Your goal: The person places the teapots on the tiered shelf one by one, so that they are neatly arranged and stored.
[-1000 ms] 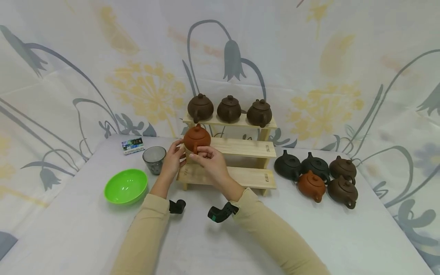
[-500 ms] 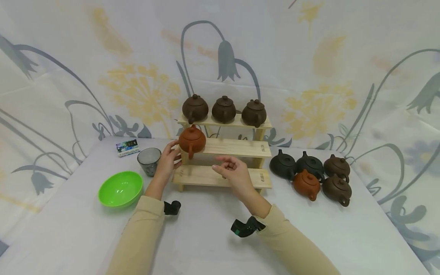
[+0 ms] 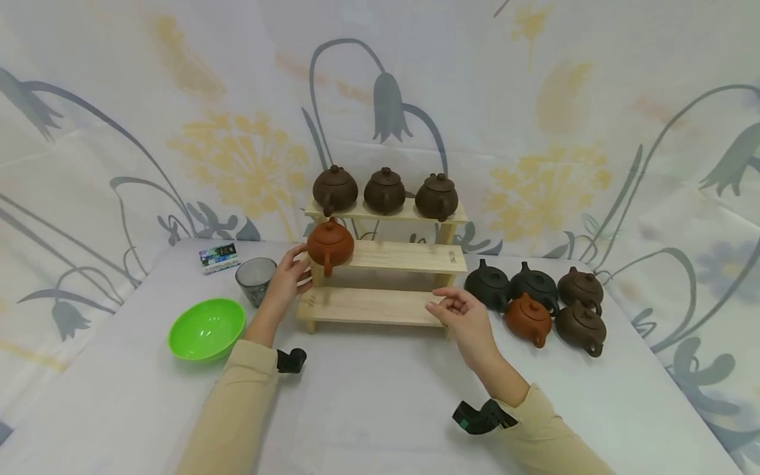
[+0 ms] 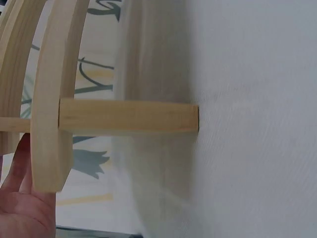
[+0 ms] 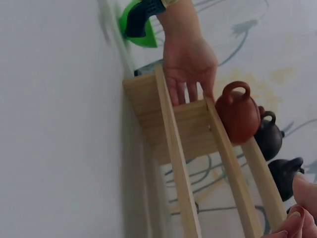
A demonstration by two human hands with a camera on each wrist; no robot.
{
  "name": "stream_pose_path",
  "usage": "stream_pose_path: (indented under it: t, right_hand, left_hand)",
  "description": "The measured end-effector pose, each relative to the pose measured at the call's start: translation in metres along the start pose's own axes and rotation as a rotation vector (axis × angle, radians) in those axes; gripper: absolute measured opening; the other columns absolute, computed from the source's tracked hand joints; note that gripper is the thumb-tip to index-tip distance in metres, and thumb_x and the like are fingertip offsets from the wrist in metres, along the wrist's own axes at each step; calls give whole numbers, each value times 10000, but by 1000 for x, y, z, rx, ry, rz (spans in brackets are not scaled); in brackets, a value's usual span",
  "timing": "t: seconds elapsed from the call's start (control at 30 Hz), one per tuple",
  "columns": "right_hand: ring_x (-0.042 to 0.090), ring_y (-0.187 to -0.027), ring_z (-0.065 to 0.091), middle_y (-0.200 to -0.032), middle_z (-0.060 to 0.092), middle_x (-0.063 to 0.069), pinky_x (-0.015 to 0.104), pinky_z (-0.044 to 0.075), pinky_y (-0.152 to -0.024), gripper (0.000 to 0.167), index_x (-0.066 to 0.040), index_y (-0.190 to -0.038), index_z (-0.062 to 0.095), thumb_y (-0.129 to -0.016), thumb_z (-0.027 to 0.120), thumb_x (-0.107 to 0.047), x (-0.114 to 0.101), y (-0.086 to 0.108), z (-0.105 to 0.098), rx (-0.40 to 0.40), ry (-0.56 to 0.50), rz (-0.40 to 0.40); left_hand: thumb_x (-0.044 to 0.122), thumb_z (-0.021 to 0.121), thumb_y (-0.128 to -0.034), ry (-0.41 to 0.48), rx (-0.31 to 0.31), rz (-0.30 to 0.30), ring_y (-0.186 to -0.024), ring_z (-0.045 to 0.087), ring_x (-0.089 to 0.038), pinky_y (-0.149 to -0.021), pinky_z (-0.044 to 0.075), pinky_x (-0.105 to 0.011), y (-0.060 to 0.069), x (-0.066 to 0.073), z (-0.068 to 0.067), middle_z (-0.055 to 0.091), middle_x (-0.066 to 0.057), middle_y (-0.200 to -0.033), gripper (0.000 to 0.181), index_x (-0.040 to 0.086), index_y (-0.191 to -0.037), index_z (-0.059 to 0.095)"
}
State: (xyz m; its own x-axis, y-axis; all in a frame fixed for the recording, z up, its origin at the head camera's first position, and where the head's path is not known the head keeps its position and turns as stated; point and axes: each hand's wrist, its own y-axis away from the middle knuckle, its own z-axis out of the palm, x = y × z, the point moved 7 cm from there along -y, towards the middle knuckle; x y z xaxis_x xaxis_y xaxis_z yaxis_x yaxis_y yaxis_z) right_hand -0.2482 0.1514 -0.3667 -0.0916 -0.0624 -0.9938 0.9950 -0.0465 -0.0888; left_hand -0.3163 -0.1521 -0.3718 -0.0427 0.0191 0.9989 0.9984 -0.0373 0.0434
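Observation:
A reddish-brown teapot [image 3: 330, 245] stands at the left end of the middle tier of a wooden stepped shelf [image 3: 410, 256], its handle facing front. Beside that end is my left hand [image 3: 287, 280], fingers extended against the shelf's side; in the right wrist view the left hand [image 5: 190, 59] has its fingertips at the wood just below the teapot. My right hand [image 3: 466, 323] hovers before the right end of the bottom tier, fingers loosely bent around nothing. Three dark brown teapots [image 3: 384, 191] line the top tier.
Right of the shelf several teapots cluster: black ones [image 3: 488, 285], brown ones [image 3: 582, 328] and an orange-brown one [image 3: 528, 320]. To the left stand a grey glass cup [image 3: 255, 280], a green bowl [image 3: 206, 330] and a small printed box [image 3: 218, 258]. Patterned cloth hangs behind.
My right hand has let go of the reddish-brown teapot's handle and moved right and down toward the shelf's right end. The teapot stays on the middle tier; my left hand remains beside it.

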Motion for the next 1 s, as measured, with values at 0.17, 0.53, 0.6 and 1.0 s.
stream_pose_path:
  t: [0.17, 0.53, 0.6, 1.0]
  right_hand:
    - [94, -635, 464, -724, 542, -10, 201, 414, -555, 264, 48, -1070, 576, -830, 678, 6, 2, 11, -36, 68, 58, 32]
    - [68, -624, 473, -715, 557, -46, 186, 411, -545, 175, -34, -994, 629, -830, 690, -22, 4, 39, -112, 126, 62, -27]
    - [69, -617, 475, -709, 560, -45, 193, 411, -541, 176, -33, -995, 633, -829, 693, -28, 4, 43, -127, 151, 78, -27]
    - [72, -623, 469, -695, 556, -82, 196, 404, -550, 185, -209, -925, 652, -795, 751, -122, 19, 63, -202, 298, 144, 152]
  left_hand:
    - [200, 334, -1017, -22, -30, 3, -1178, 433, -395, -958, 416, -383, 0, -3, -2, 350, -238, -1342, 475, 105, -1472, 233]
    - [41, 521, -929, -161, -12, 87, -1242, 373, -386, -1020, 328, -467, 14, -2, -6, 413, -270, -1326, 557, 71, -1442, 305]
    - [-16, 561, -888, -180, -42, 77, -1271, 330, -409, -1037, 297, -489, 18, -4, -6, 368, -270, -1363, 649, 98, -1457, 272]
    - [-176, 595, -788, -215, -157, 95, -1262, 294, -492, -1010, 311, -538, 31, -13, -7, 303, -289, -1398, 964, 222, -1508, 92]
